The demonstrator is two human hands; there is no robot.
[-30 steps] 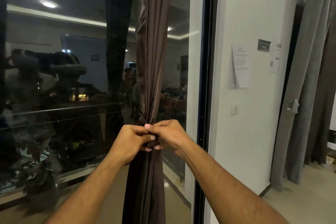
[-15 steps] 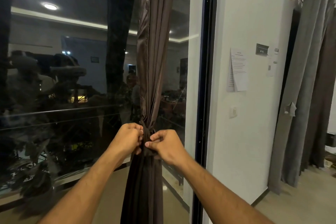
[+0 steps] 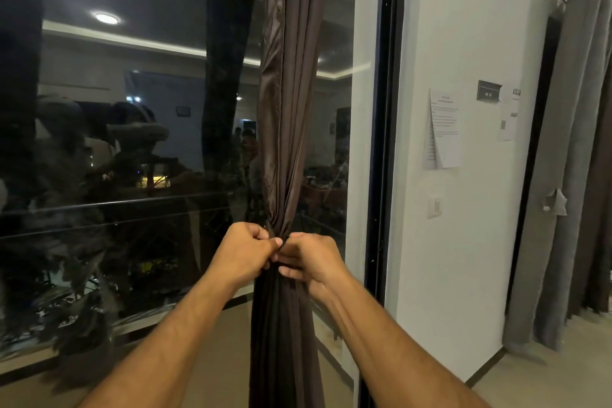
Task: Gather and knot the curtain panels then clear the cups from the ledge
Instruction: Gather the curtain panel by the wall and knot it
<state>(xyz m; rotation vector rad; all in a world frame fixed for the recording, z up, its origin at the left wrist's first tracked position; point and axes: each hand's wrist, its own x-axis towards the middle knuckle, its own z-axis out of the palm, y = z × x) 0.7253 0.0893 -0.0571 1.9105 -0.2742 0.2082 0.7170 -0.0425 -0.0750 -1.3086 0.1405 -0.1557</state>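
Note:
A dark brown curtain [image 3: 288, 109] hangs gathered into one tight bunch in front of the glass door. The bunch is pinched in at waist height. My left hand [image 3: 243, 252] grips the gathered fabric from the left, fingers curled. From the right, my right hand [image 3: 309, 262] pinches the same spot, thumb and fingers on the cloth. Both hands meet at the narrow point. No cups or ledge are in view.
A dark glass door [image 3: 132, 159] with a black frame [image 3: 381, 142] fills the left. A white wall [image 3: 463, 242] with taped papers [image 3: 443, 129] and a switch stands right of it. Grey curtains [image 3: 569, 175] hang at the far right over a beige floor.
Both hands have stayed on the gathered point of the curtain. They parted a little, then closed together again, working the fabric between them.

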